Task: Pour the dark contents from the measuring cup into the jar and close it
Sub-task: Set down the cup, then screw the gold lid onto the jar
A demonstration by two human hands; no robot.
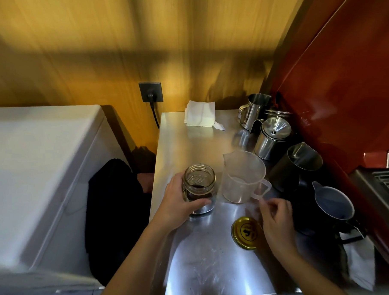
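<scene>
A glass jar (199,185) stands upright and uncovered on the steel counter (206,263), with dark contents in its lower part. My left hand (177,202) is wrapped around the jar's left and front side. Just right of the jar stands a clear plastic measuring cup (243,176); it looks empty and its handle points toward me on the right. My right hand (277,220) hovers just below that handle with the fingers loosely curled, holding nothing. The gold lid (245,233) lies flat on the counter, partly under my right hand's left side.
Steel pitchers (255,110) and a lidded steel pot (272,137) line the counter's far right, then a dark pitcher (297,165) and a black jug (333,204). Folded white paper (200,114) lies at the back. A red machine (347,87) stands right, a white appliance (38,174) left.
</scene>
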